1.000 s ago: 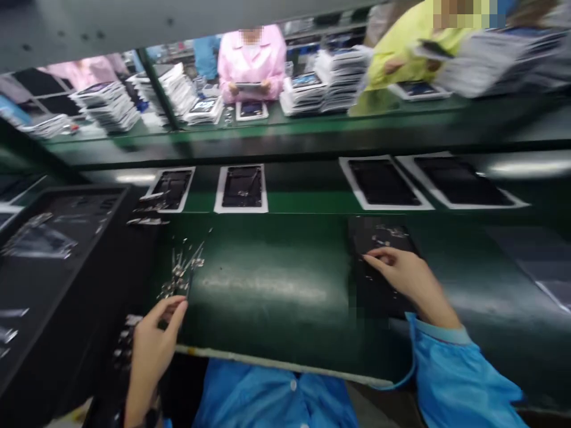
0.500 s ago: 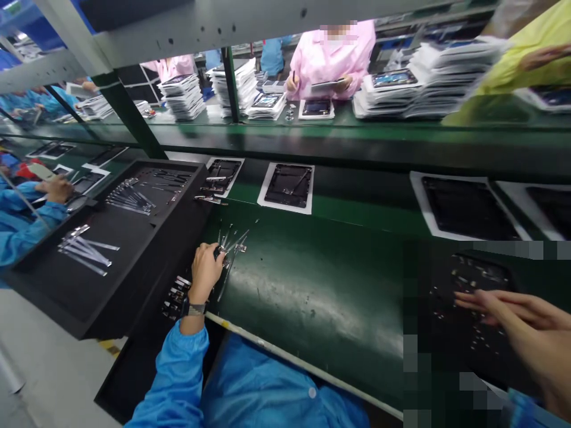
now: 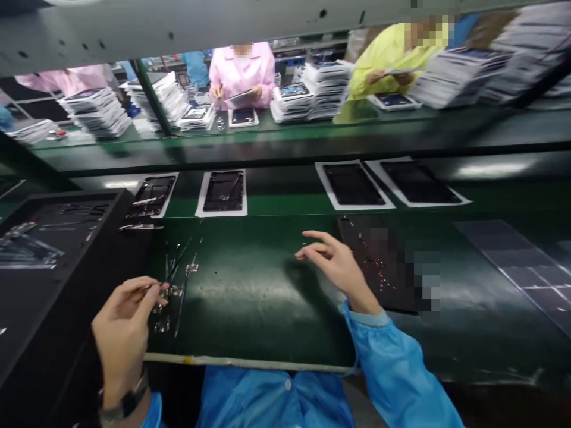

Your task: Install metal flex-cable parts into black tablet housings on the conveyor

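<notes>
On green bench [image 3: 250,321], toward its left side: loose cluster of thin strip parts [image 3: 191,268], small shiny ends, some crosswise. Right at cluster: left hand [image 3: 122,321], thumb and index fingertips drawn together; cannot tell if gripping a part or only touching. Over mid-bench, well apart from cluster: right hand [image 3: 332,261], index finger stretched out above thumb; cannot tell if any tiny part pinched. Just beside, to right: black plate [image 3: 392,303] with scattered tiny bits [image 3: 377,261], partly pixelated. Far left: black tray [image 3: 27,297] with more strips [image 3: 40,249]. Behind bench: four dark panels [image 3: 354,184] on white sheets [image 3: 379,172]. Far right: flat translucent sheets [image 3: 504,246]. Beyond: co-worker in pink [image 3: 243,77], co-worker in yellow [image 3: 381,56], tall white-edged stacks [image 3: 330,92].
</notes>
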A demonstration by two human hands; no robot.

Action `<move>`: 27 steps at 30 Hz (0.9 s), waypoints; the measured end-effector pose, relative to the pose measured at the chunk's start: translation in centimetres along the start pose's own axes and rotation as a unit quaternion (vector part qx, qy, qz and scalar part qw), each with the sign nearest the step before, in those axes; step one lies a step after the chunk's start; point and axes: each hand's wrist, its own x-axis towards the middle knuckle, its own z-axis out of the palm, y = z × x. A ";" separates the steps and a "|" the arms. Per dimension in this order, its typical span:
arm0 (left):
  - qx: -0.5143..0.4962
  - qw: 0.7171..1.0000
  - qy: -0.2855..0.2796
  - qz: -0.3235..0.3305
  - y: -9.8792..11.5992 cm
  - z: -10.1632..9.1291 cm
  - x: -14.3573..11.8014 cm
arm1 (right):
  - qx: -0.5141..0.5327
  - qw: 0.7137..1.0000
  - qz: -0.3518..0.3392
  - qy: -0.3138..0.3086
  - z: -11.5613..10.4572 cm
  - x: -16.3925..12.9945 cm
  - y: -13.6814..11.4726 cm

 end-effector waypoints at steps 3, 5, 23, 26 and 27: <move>-0.046 0.991 -0.124 0.027 3.2 -0.1 -1.2 | -0.004 0.999 0.009 -0.036 1.5 -0.1 0.0; -0.049 0.969 -0.242 0.015 3.9 1.2 -1.3 | 0.008 0.998 0.014 -0.053 2.1 -0.2 0.3; -0.061 0.841 -0.522 -0.132 -2.1 15.6 -0.5 | -0.012 0.993 0.013 -0.115 3.3 -0.8 0.9; -0.046 0.833 -0.536 -0.132 -2.2 15.6 -0.7 | -0.035 0.992 0.015 -0.117 3.4 -0.9 1.1; -0.041 0.830 -0.540 -0.133 -2.3 15.6 -0.7 | -0.043 0.992 0.018 -0.118 3.5 -1.0 1.1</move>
